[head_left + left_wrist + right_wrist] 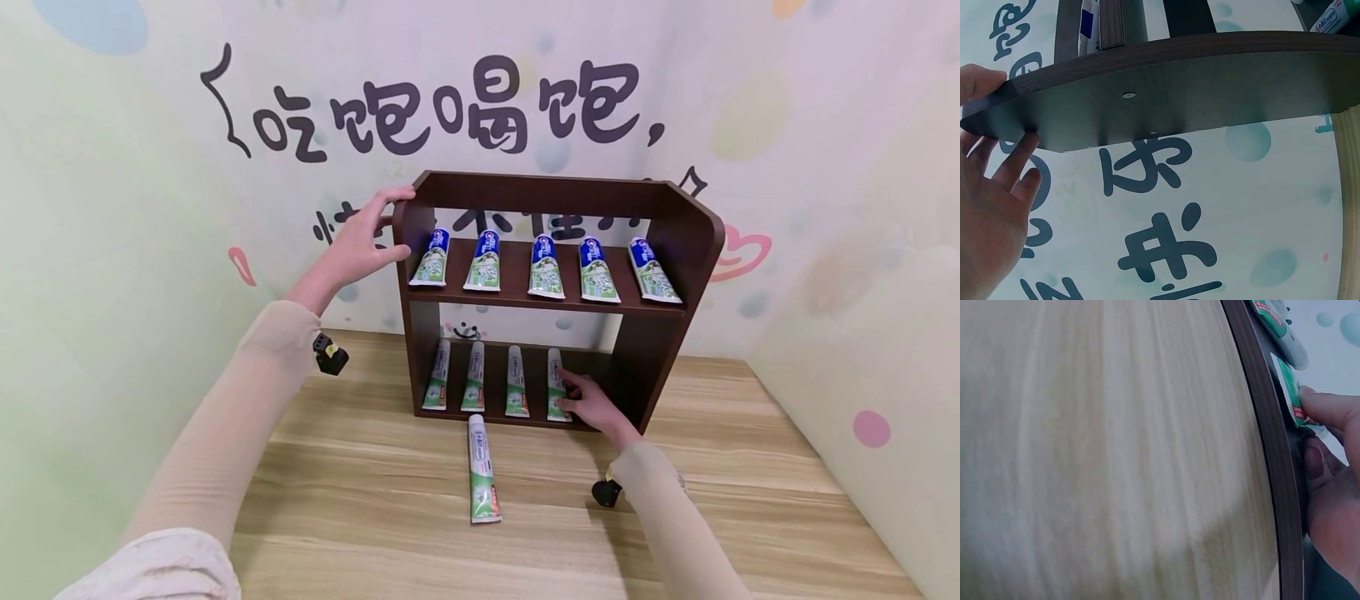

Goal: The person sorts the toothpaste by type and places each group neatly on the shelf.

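A dark brown two-tier shelf (540, 187) stands against the wall. My left hand (362, 242) grips the upper edge of its left side panel (1179, 81), thumb and fingers on opposite faces. On the lower tier, my right hand (596, 406) pinches the rightmost white-and-green toothpaste tube (555, 379) near its flat end. The right wrist view has thumb and fingers on either side of that tube (1286, 387). Three similar tubes (515, 383) lie to its left in a row. Another white-and-green toothpaste tube (482, 475) lies on the table in front of the shelf.
Several blue-and-green toothpaste tubes (546, 268) lie spaced along the upper tier. The wood-grain table (360, 508) extends around the shelf's base. Printed walls (135, 275) close in the back and both sides.
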Demonstrator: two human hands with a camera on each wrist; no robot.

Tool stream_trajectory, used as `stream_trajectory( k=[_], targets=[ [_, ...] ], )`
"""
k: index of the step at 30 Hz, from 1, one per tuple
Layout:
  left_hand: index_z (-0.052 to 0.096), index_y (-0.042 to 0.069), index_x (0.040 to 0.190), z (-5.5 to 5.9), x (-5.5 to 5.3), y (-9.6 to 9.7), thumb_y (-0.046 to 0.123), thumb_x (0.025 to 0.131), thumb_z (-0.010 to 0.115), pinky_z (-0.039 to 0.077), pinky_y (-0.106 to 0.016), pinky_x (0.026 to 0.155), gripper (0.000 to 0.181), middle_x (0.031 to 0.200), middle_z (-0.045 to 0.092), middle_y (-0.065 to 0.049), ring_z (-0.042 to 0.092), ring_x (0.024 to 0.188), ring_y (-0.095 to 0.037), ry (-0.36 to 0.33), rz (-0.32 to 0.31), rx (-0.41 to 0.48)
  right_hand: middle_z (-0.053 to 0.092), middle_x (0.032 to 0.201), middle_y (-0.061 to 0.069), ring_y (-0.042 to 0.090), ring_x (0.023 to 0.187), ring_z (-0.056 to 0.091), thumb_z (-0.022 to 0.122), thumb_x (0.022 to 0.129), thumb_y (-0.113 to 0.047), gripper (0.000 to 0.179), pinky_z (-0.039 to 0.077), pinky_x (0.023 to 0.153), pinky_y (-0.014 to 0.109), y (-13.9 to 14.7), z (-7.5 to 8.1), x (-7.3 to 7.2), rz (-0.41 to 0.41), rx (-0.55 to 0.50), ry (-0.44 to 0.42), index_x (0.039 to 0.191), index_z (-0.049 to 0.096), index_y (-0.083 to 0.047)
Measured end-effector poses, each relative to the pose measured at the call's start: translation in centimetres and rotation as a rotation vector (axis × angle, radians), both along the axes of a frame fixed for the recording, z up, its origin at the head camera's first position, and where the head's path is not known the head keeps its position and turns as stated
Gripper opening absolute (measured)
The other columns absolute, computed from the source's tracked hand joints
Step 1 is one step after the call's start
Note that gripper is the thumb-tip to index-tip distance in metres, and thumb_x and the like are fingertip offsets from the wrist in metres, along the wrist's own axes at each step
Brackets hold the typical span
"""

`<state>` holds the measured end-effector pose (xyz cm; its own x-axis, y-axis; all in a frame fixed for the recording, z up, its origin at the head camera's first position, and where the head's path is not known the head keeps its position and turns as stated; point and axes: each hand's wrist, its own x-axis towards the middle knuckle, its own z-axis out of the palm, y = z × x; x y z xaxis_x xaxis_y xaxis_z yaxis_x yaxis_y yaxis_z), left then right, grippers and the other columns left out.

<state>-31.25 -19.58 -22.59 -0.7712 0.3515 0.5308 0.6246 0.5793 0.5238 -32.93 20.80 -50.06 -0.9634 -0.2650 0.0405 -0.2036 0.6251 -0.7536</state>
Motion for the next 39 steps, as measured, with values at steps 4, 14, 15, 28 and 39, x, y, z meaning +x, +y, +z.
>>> stream_trajectory(
  k=[4,14,15,28,39],
  targets=[
    [0.033,0.021,0.15,0.04,0.03,-0.04,0.003,0.087,0.067,0.044,-0.055,0.112,0.073,0.161,0.031,-0.003,0.048,0.136,-0.039,-0.001,-0.001,-0.001,0.047,0.136,0.024,0.033,0.115,0.05,0.064,0.093,-0.012,0.064,0.047,0.094,0.044,-0.14,0.1,0.01,-0.003,0.002,-0.004,0.151,0.039,-0.007],
    [0.034,0.019,0.15,-0.01,-0.06,-0.09,0.003,0.088,0.066,0.045,-0.056,0.111,0.072,0.162,0.031,-0.003,0.048,0.136,-0.04,-0.007,-0.003,0.005,0.046,0.136,0.024,0.034,0.117,0.049,0.064,0.094,-0.013,0.064,0.047,0.096,0.047,-0.11,0.09,-0.03,-0.016,-0.004,-0.015,0.152,0.039,-0.009],
    [0.034,0.019,0.15,-0.01,-0.06,-0.1,0.003,0.088,0.066,0.045,-0.056,0.111,0.072,0.162,0.031,-0.003,0.048,0.136,-0.04,-0.007,-0.003,0.006,0.046,0.136,0.024,0.034,0.117,0.049,0.064,0.093,-0.013,0.064,0.047,0.097,0.047,-0.12,0.09,-0.02,-0.017,-0.005,-0.014,0.152,0.039,-0.009],
    [0.034,0.018,0.149,0.06,0.05,-0.22,0.002,0.087,0.066,0.041,-0.051,0.115,0.071,0.162,0.031,-0.002,0.048,0.136,-0.035,0.014,-0.012,-0.005,0.046,0.14,0.024,0.034,0.115,0.049,0.064,0.093,-0.011,0.066,0.046,0.095,0.046,-0.35,0.06,0.14,-0.012,-0.031,-0.016,0.152,0.037,-0.005],
    [0.035,0.015,0.148,0.05,-0.04,-0.22,0.002,0.087,0.066,0.039,-0.051,0.116,0.07,0.161,0.032,-0.003,0.047,0.138,-0.033,0.017,-0.026,-0.012,0.044,0.138,0.023,0.035,0.118,0.048,0.066,0.091,-0.012,0.066,0.045,0.097,0.047,-0.2,-0.62,-0.03,-0.024,-0.067,-0.028,0.151,0.038,-0.007]
  ],
)
